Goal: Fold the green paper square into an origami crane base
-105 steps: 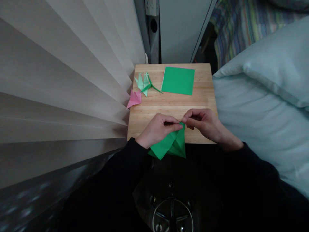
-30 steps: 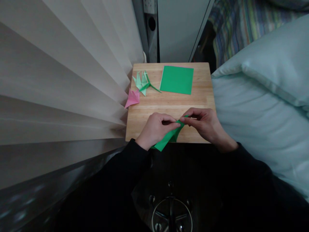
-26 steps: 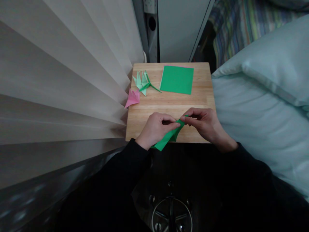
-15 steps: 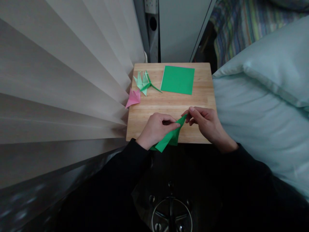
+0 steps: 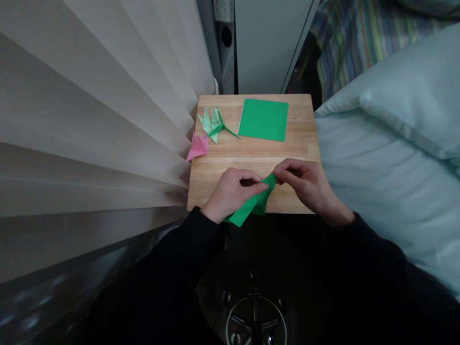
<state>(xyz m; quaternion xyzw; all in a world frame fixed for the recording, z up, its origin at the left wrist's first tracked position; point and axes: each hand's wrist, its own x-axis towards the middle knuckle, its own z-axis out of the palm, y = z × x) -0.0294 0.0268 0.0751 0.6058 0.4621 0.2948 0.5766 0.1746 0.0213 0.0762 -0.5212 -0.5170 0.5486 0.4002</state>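
vertical blinds (image 5: pixel 97 110) fill the left side of the room, slats fanning down toward the table edge. pale blue pillow (image 5: pixel 406 91) and bedding (image 5: pixel 377 191) take the right side, touching the table's right edge. striped blanket (image 5: pixel 355 38) behind them, top right.

small wooden table (image 5: pixel 251 153) between blinds and bed, light grain. chair base (image 5: pixel 256 321) in shadow below, near edge.

flat green square sheet (image 5: pixel 263 120) lies at the far right of the tabletop. just left of it, pale green folded figures (image 5: pixel 210 122) with a darker green folded piece lying across them. pink folded piece (image 5: pixel 197 147) hangs off the table's left edge, against the blinds.

folded green paper (image 5: pixel 251 203) at the near edge, lower corner sticking out past the table.

left hand (image 5: pixel 230 191): fingers curled, thumb and fingertips pressed onto the paper's upper edge. right hand (image 5: pixel 305 184): fingertips pinching the paper's top corner, touching the left hand's fingertips. dark sleeves on both arms.
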